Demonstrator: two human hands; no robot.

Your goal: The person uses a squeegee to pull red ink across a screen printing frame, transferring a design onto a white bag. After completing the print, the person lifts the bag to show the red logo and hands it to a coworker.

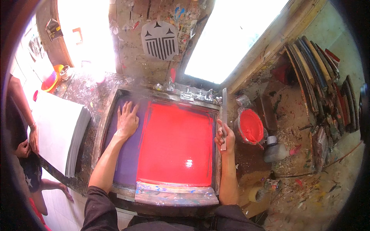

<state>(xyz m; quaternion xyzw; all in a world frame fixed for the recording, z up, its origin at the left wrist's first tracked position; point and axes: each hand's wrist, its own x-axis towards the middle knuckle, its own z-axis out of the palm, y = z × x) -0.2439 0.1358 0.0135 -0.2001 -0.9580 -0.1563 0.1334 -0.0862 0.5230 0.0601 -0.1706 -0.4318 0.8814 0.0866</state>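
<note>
Head view, the only one. Printing screen (169,144) lies flat on the paint-splashed bench (83,92), its mesh flooded with wet red ink across the middle and right; a purple strip of mesh stays bare along the left. Left hand (126,120) rests palm down on that purple strip, fingers spread and flat, gripping nothing; judged to be pressing the frame so it cannot shift. Right hand (224,138) sits at the screen's right edge, fingers curled around the long squeegee (224,115), which stands on its edge along the right frame rail, clear of the inked area, probably so it drips onto nothing. Open pot of red ink (250,126) stands just beside that hand, to the right, with a grey plastic bottle (275,151) next to it, so there is little free room on that side. Tape roll (256,194) lies lower right. Near frame edge, smeared with old colours, lies close to the person's body. On the left, a stack of white paper sheets (58,133) sits near the screen with a narrow strip of bench between; another person's hand (34,139) rests on its far-left edge. Stacked screen frames (323,82) lean far right, well apart.
</note>
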